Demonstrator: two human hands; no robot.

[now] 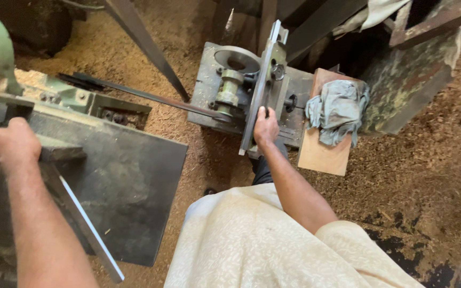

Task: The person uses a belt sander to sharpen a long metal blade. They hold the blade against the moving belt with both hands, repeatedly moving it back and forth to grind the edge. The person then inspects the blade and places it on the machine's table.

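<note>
Two hands: right hand grips steel blade; left hand on machine table.

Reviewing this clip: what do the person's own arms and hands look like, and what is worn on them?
Both forearms are bare, with no gloves, watch or rings visible. The left hand and right hand are uncovered. The right arm emerges from a loose cream-coloured garment with a faint woven pattern; its short sleeve ends near the elbow. No sleeve shows on the left arm.

1. No pkgs, labels, signs or screens in view.
</note>
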